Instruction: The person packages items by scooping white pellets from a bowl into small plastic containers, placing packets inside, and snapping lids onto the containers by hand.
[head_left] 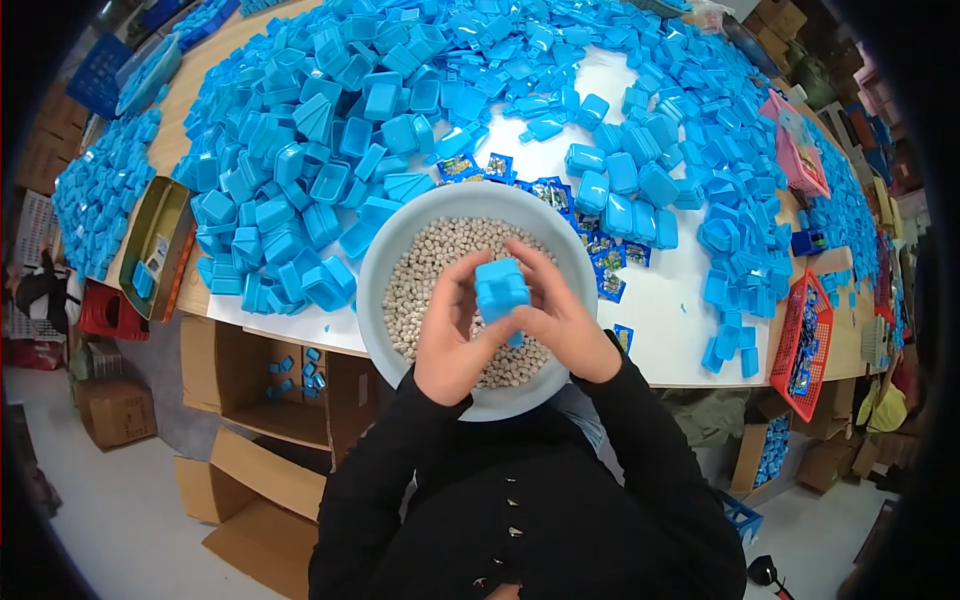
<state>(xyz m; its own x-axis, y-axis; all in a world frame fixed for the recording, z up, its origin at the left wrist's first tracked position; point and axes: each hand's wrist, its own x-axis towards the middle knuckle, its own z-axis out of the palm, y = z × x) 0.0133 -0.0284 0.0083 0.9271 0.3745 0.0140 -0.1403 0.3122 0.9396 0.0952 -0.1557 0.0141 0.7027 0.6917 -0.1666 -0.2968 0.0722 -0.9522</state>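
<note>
A small blue plastic box point(501, 288) is held between both my hands, above a light grey basin point(377, 335). My left hand point(447, 340) closes on the box from its left side, with thumb and fingers curled round it. From the right, my right hand point(568, 318) grips the same box, its thumb across the near side. Whether the box is one piece or several stacked pieces is hard to make out. Below, the basin holds many small round beige pellets point(430, 255). My fingers hide part of the box's sides.
A large heap of blue plastic boxes point(330, 180) covers the table's left and back. Stacked blue boxes point(625, 215) and printed packets point(608, 275) lie right of the basin. A red basket point(803, 345) stands at the right edge. Cardboard boxes point(265, 395) sit below the table's front left.
</note>
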